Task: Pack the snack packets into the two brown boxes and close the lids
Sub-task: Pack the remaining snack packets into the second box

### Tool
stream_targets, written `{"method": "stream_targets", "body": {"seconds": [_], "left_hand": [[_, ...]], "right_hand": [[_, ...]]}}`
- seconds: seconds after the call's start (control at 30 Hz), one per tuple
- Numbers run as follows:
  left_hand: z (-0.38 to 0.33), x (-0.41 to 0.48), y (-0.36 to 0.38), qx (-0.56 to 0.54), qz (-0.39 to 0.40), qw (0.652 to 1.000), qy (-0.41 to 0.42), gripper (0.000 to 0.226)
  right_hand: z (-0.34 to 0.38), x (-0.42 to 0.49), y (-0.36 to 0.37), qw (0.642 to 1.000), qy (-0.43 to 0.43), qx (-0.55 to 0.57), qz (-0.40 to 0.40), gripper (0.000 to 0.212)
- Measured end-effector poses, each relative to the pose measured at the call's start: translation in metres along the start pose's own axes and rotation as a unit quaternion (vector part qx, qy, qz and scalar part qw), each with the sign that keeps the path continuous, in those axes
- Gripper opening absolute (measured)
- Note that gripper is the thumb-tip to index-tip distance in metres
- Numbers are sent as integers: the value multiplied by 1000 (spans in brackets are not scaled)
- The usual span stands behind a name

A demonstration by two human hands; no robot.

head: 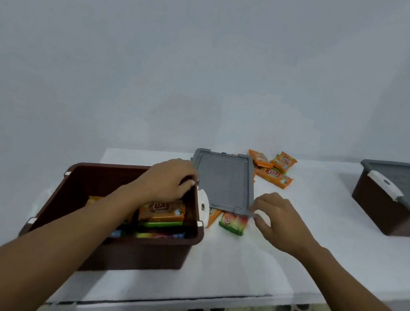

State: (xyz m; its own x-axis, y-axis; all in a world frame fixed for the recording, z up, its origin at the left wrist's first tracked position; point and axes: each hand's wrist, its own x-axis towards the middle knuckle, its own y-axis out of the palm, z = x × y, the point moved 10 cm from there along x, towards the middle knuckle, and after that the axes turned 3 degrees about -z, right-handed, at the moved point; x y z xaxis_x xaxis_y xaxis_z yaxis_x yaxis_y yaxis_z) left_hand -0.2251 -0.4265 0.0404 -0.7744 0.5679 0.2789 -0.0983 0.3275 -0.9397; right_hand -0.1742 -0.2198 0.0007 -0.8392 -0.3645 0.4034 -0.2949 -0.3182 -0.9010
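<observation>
Your hands are on the loose grey lid (223, 183), between the open brown box (111, 245) and the spare packets.

The lid lies flat on the white table (319, 244), its long axis running near to far and its near end skewed right. Your right hand (278, 223) pinches its near-right corner between thumb and forefinger, the other fingers loosely spread. Your left hand (169, 179) curls over the open box's far-right corner, by the lid's left edge; I cannot tell which of the two it holds. That box sits near left, long axis left to right, with stacked snack packets (162, 211) inside, too overlapped to count. Two packets (233, 222) poke out from under the lid's near edge, and three orange packets (275, 167) lie just beyond it. There are two boxes: the closed brown box (390, 215) stands far right.
</observation>
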Motion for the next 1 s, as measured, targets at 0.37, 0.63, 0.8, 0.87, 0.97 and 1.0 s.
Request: {"method": "stream_targets", "body": {"seconds": [0.37, 0.63, 0.8, 0.87, 0.97, 1.0], "left_hand": [[-120, 121, 104, 35, 109, 993, -3, 29], [-147, 174, 206, 30, 136, 988, -64, 48], [-144, 201, 232, 40, 143, 984, -100, 62], [-140, 211, 235, 41, 125, 985, -111, 66], [-125, 227, 239, 45, 103, 984, -140, 71], [-118, 231, 241, 45, 103, 982, -151, 72]], "right_hand": [[-191, -74, -2, 979, 191, -14, 64, 30], [-267, -80, 24, 963, 242, 44, 110, 49], [-280, -83, 36, 966, 249, 15, 60, 45], [-280, -83, 35, 968, 249, 10, 41, 44], [-284, -82, 38, 966, 253, 5, 40, 46], [-283, -82, 40, 966, 253, 3, 45, 47]]}}
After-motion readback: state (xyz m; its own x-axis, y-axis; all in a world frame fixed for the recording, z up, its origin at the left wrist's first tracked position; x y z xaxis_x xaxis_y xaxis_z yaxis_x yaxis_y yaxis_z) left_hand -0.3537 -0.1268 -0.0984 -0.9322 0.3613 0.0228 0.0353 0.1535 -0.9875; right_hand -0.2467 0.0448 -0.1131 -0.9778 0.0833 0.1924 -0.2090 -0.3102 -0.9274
